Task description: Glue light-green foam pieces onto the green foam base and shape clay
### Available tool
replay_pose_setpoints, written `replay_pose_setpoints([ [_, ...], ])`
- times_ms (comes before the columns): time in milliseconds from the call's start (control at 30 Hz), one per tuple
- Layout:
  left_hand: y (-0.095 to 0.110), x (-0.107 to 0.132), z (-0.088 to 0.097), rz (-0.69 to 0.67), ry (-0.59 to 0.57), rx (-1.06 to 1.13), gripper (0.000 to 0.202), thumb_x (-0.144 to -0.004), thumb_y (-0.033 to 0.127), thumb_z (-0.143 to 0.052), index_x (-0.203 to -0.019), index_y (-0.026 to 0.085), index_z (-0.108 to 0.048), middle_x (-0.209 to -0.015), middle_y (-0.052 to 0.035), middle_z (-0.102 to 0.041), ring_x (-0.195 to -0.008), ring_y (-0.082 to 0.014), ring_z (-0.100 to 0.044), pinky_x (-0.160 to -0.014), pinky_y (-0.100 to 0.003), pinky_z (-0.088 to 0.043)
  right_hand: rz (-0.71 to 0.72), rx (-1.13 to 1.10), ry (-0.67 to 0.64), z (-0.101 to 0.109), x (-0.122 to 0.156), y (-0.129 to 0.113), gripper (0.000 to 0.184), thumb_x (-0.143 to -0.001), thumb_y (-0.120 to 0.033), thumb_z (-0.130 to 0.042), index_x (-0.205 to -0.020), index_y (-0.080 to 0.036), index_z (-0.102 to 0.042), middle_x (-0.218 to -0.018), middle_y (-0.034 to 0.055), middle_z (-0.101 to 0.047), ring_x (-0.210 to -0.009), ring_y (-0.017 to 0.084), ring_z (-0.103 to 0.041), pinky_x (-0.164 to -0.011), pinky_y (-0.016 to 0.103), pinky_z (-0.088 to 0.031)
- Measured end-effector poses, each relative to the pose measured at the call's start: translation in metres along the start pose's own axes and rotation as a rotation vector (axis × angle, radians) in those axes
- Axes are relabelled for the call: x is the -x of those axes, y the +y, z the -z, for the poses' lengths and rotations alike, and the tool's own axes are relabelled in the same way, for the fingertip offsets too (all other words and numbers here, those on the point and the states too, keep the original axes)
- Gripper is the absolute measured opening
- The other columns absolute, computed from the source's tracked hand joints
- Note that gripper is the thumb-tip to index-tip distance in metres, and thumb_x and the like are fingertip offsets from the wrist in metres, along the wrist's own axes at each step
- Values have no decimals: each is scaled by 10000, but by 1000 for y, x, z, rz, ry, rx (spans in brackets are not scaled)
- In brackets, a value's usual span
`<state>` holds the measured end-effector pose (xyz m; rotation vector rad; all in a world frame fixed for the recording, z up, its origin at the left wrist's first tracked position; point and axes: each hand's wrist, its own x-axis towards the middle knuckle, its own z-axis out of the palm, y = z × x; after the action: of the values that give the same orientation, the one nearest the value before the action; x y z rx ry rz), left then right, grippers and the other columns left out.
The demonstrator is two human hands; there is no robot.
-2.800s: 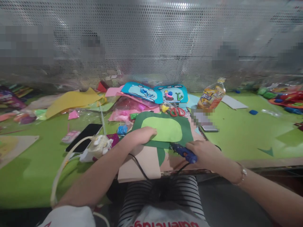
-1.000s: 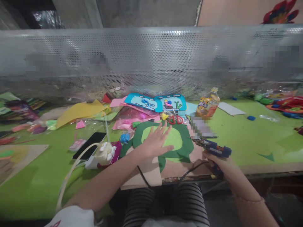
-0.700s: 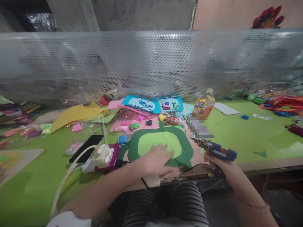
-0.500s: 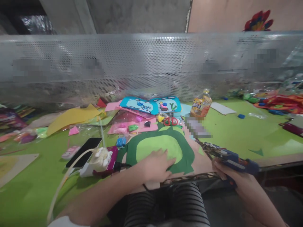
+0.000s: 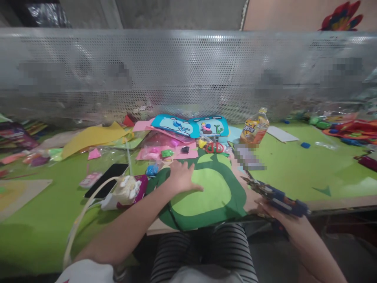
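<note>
A dark green paper shape [image 5: 235, 196] with a light green oval [image 5: 206, 196] on it lies at the table's front edge. My left hand [image 5: 183, 177] is over its upper left part, fingers spread, with nothing held. To the right, my right hand [image 5: 273, 212] grips a blue glue gun [image 5: 279, 200], its nozzle pointing left and away from me over the edge of the brown board. My fingers wrap round its handle, which is partly hidden. Just beyond the green shape lie red-handled scissors [image 5: 215, 147].
Behind the green paper lie blue picture cards [image 5: 176, 127] and small clay packets [image 5: 167, 153]. A drink bottle [image 5: 255, 127] stands back right. A phone [image 5: 107, 181] and a power strip with plugs [image 5: 126, 190] are at left. A perforated metal screen [image 5: 176, 70] borders the table's back.
My left hand has moved left and away from me across the green paper, its fingers spreading. More of the paper's front edge shows. The glue gun remains in my right hand.
</note>
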<state>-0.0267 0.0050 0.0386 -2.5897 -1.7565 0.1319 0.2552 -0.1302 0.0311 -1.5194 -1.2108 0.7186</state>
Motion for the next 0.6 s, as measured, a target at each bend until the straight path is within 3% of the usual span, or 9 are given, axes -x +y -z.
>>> replay_pose_setpoints([
  [167,2,-3,-1,-1,193,15,1135,-502,831,-535,-1376,133,-344,-1293,-218,-445,-1176,-389,-389,-1015,-531,-212,-187,-180,-47,-15,-3,14,305,-559,-448,-748,-694,-179,-698,-699,91,-721,-681,276,-690,-635,328,-580],
  [300,4,-5,-2,-17,297,42,1104,-536,765,-601,-1372,106,-307,-1255,-220,-442,-1152,-372,-398,-988,-501,-259,-151,-161,-54,-13,-4,23,304,-583,-443,-747,-717,-177,-691,-696,92,-719,-679,272,-687,-668,349,-580],
  [433,8,-8,2,97,428,80,1001,-640,709,-577,-1380,109,-271,-1182,-205,-453,-1116,-365,-418,-938,-467,-326,-96,-32,-39,-8,-9,31,310,-609,-450,-729,-740,-172,-687,-755,95,-721,-743,278,-685,-697,352,-575],
  [600,4,-18,2,230,567,125,763,-835,456,-509,-1428,115,-171,-1305,-214,-353,-1223,-347,-356,-976,-474,-327,-43,-13,-38,-9,-9,33,322,-614,-466,-713,-737,-171,-671,-746,88,-713,-717,260,-672,-667,343,-566],
])
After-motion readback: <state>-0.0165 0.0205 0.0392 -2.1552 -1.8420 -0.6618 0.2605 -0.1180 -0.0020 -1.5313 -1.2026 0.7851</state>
